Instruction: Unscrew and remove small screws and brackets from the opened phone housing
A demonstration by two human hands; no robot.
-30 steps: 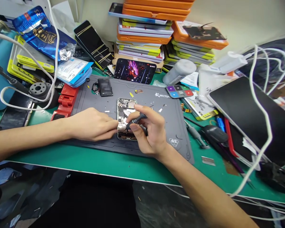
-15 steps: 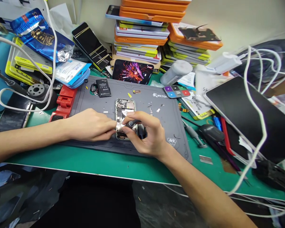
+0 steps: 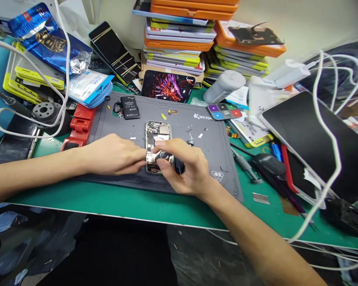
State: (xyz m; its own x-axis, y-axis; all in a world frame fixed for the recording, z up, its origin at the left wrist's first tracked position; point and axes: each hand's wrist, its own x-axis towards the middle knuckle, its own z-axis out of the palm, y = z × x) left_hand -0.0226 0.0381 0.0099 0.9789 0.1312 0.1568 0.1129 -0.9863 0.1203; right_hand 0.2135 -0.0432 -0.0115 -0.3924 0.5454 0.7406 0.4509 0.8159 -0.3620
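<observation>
An opened phone (image 3: 158, 129) lies upright on the grey mat (image 3: 113, 123), its inner boards and metal parts showing. My left hand (image 3: 119, 155) is closed, with thumb and forefinger pinched at the phone's left edge. Over the phone's lower half, my right hand (image 3: 187, 163) has its thumb and fingers around a dark screwdriver (image 3: 164, 155). The screwdriver's tip is hidden. Beneath my right palm a dark object (image 3: 179, 166) shows in part; I cannot make out what it is. A black battery (image 3: 130, 107) lies behind, on the mat.
Small screws and scraps (image 3: 190, 134) lie right of the phone. A phone screen with a bright picture (image 3: 168, 85) rests at the mat's back edge, before stacked boxes (image 3: 179, 43). A red clamp (image 3: 82, 126) stands left. Another screwdriver (image 3: 246, 165) and a white cable (image 3: 328, 151) lie right.
My right-hand fingers and the screwdriver have shifted slightly; a round grey end now shows beyond the knuckles. My left hand stays at the phone's edge. The whole view has moved a little.
</observation>
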